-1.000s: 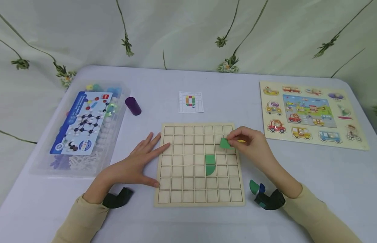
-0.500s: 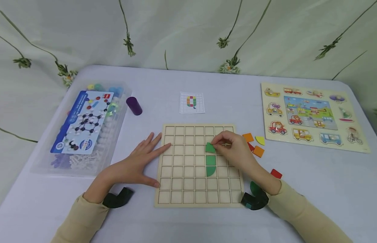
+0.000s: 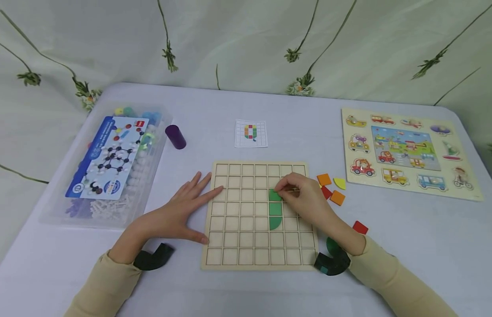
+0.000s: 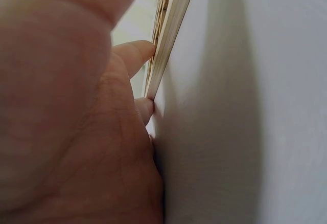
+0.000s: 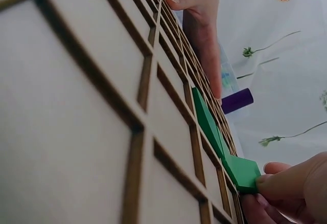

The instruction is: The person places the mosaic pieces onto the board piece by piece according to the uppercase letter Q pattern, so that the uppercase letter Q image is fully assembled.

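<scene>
My right hand [image 3: 305,198] pinches a green square tile [image 5: 243,174] between thumb and fingers, at a cell of the wooden grid board [image 3: 234,224]. In the right wrist view the tile is slightly tilted, one edge down at the grid. Directly below it in the head view, a second green square [image 3: 275,208] and a green quarter-round tile [image 3: 275,223] lie in their cells. My left hand [image 3: 170,218] has its fingers spread, index fingertip and thumb on the board's left edge. The left wrist view shows fingers touching the board's side [image 4: 171,32].
Orange tiles [image 3: 337,197], a yellow tile [image 3: 339,183] and red tiles [image 3: 360,227] lie right of the board. Behind it are a pattern card [image 3: 251,141] and a purple cylinder [image 3: 175,137]. A plastic box [image 3: 150,176] stands left, a vehicle puzzle [image 3: 396,176] back right.
My right hand has moved left with the green square tile, from the board's right side to the cell above the other green tiles, then lowered it there. My left hand has stayed put.
</scene>
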Demonstrator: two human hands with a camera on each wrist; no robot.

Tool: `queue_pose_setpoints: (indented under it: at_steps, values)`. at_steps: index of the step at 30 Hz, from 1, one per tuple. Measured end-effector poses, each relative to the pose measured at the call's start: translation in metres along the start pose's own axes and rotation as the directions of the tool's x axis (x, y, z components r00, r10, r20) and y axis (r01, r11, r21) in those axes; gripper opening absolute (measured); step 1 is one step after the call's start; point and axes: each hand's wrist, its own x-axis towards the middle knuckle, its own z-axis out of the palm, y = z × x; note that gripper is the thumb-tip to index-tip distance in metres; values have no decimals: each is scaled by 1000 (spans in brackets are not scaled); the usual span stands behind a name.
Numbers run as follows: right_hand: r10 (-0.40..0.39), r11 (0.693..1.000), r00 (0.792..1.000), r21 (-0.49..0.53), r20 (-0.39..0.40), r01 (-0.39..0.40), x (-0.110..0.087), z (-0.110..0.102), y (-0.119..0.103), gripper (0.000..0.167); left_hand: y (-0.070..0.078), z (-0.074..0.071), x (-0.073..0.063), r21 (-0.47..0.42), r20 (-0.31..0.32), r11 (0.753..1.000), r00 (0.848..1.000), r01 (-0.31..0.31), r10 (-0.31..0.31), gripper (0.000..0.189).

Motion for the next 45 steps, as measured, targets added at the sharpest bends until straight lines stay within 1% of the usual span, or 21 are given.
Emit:
queue_pose_setpoints:
  at_steps: [8,15,19,23,29,32,36,39,40,43,45]
  values:
    - [3,999,1000,-35,2,-3,1,-1,-1,11,1,-1,0,0,9,1000,1000,12,-12,111]
    - [34,998,999,-58,27,-32,0,-2,-3,11,0,0,0,-15,-7,1000,1000,-12,11,108]
    - [51,998,998,-41,43,-50,-1,-8,-6,11,1,0,0,-20,-8,1000,1000,-15,15,107]
    - [64,998,997,-11,40,-64,-1,-23,-11,12,2,0,0,-20,-8,1000,1000,-12,12,107]
    - [53,997,998,-49,-25,-54,-7,-58,-13,12,3,-1,-1,-15,-9,1000,1000,-9,9,107]
    - [91,995,994,-37,-57,-93,-15,-78,-9,13,3,-1,-1,-14,-8,1000,1000,-8,8,107]
    - [169,985,980,-10,-108,-171,-29,-102,6,19,3,-1,-1,-10,-10,1000,1000,-6,6,108]
    - [214,975,967,-22,-140,-220,-41,-114,30,23,3,0,-1,-8,-8,1000,1000,7,-7,109]
    - [227,972,963,-30,-147,-233,-45,-117,38,24,3,0,-1,-7,-6,1000,1000,12,-12,110]
    - [272,960,950,-31,-152,-279,-55,-121,50,25,3,-1,-1,-3,2,1000,1000,23,-23,110]
    - [298,952,944,-36,-140,-305,-60,-119,48,26,2,0,-1,1,3,1000,1000,22,-22,111]
